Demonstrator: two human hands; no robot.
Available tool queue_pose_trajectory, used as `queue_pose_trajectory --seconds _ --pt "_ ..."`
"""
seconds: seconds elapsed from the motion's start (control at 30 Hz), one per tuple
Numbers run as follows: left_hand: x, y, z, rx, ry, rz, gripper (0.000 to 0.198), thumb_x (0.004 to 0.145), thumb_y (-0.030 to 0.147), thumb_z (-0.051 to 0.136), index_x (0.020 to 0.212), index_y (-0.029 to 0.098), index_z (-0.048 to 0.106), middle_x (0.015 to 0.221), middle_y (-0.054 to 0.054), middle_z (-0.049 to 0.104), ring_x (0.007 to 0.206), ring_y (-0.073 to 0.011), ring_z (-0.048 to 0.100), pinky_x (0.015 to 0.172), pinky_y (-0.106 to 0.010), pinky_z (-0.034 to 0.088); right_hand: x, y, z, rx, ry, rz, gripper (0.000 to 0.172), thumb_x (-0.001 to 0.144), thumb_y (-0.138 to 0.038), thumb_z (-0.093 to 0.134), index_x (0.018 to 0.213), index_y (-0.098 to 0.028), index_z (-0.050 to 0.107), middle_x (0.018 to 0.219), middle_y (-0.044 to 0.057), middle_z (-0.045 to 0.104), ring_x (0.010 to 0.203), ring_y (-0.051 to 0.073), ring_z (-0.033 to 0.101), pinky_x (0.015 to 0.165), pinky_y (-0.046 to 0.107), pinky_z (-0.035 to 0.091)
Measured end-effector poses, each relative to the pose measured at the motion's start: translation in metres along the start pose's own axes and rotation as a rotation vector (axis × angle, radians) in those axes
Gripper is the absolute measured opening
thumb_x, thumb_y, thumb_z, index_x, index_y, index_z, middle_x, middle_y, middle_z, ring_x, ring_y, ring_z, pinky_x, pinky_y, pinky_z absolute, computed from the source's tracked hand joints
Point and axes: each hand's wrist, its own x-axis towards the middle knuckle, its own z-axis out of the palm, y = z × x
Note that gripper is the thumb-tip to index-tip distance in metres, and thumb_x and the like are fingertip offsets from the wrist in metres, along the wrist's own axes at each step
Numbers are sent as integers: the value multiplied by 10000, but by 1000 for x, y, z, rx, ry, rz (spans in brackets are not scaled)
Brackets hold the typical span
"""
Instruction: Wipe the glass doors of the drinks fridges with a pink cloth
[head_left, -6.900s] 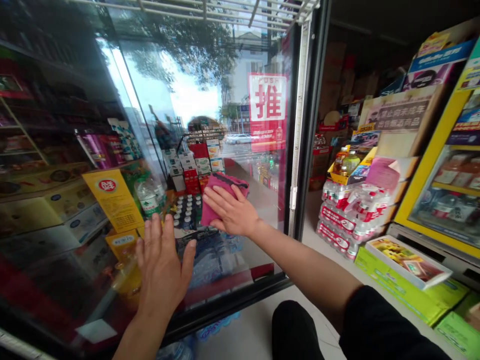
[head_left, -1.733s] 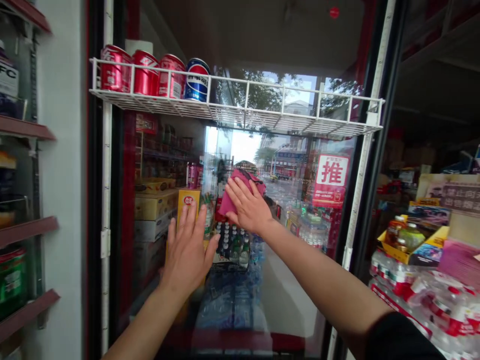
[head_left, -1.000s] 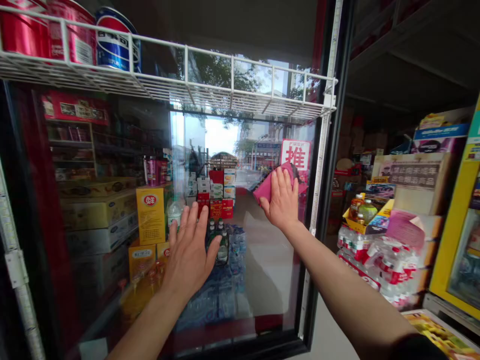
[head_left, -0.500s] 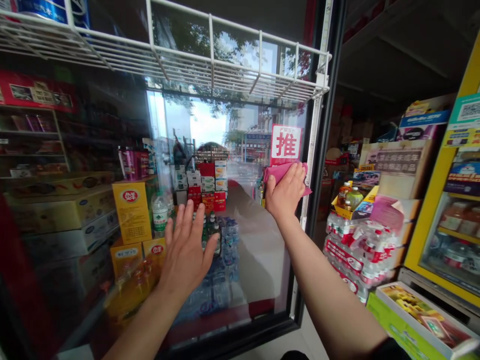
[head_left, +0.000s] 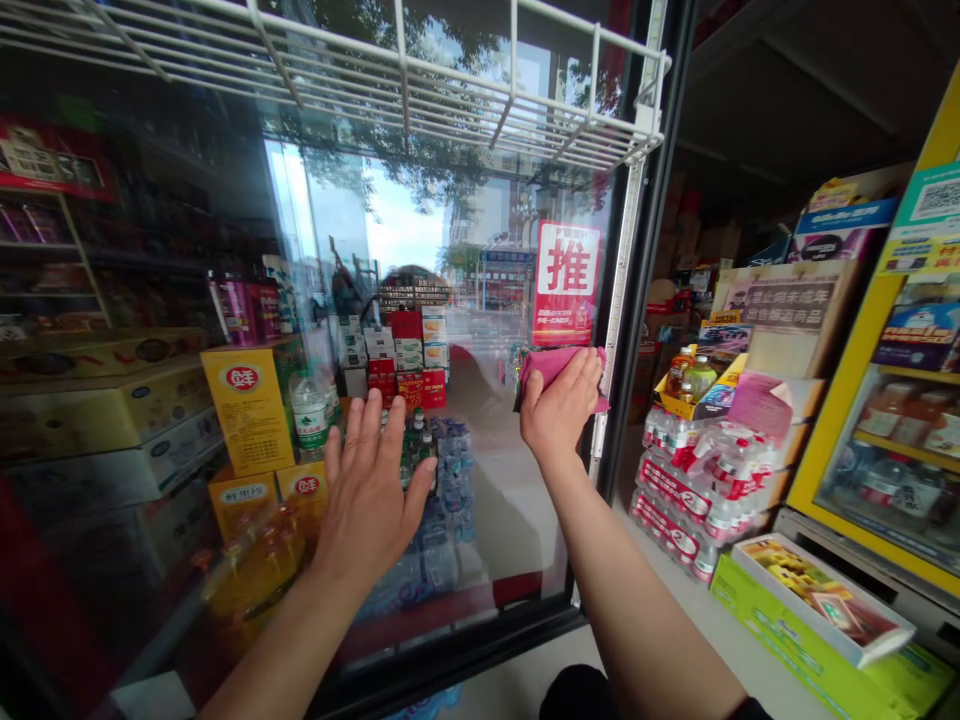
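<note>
My right hand (head_left: 561, 405) presses a folded pink cloth (head_left: 553, 366) to the glass door (head_left: 517, 490), just below a red and white push sticker (head_left: 566, 285). The fingers lie over the cloth and cover part of it. Further left, my left hand (head_left: 371, 480) rests with fingers spread on or close against the pane; whether the palm touches cannot be told. It holds nothing. Above both hands, a white wire rack (head_left: 450, 105) runs across the door.
Right of the black door frame (head_left: 646, 200) stand shrink-wrapped bottles (head_left: 690, 505), cartons (head_left: 795, 300) and a yellow-framed cooler (head_left: 840, 400). A green box (head_left: 787, 620) lies low at right. Yellow boxes (head_left: 247, 410) and bottles show in the glass, partly as reflections.
My right hand and the cloth have slid down the glass, uncovering the sticker's lower part. My left hand has kept roughly its place. The view has shifted slightly.
</note>
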Motion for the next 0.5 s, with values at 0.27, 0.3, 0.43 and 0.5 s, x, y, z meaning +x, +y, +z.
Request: queue_pose_trajectory --seconds 0.27,0.3,0.43,0.5 --pt "-3 2 3 1 -10 -7 782 1089 460 503 1764 180 224 1845 -209 232 1732 -396 184 1369 -673 198 -29 11 4 14 -1 -5 850 1111 -478 401 1741 35 152 1782 365 233 1688 471 199 1283 735 338" --pt "-4 2 3 0 -10 -8 782 1089 458 505 1764 179 225 1845 -209 231 1732 -395 183 1371 -672 194 -33 13 5 15 -3 -3 853 1113 -479 399 1746 28 134 1785 365 226 1690 470 194 1281 739 338" --pt "-5 6 6 5 -16 -5 771 1093 453 498 1759 168 236 1843 -216 232 1733 -394 182 1373 -667 193 -52 21 7 19 -20 5 880 1116 -475 402 1763 -2 41 1797 361 193 1699 462 166 1283 759 327" --pt "-6 6 6 9 -20 -4 768 1095 454 494 1759 169 233 1842 -218 236 1731 -396 186 1370 -672 201 -62 24 7 24 -25 7 887 1117 -474 404 1767 -14 13 1800 360 180 1703 460 153 1284 768 319"
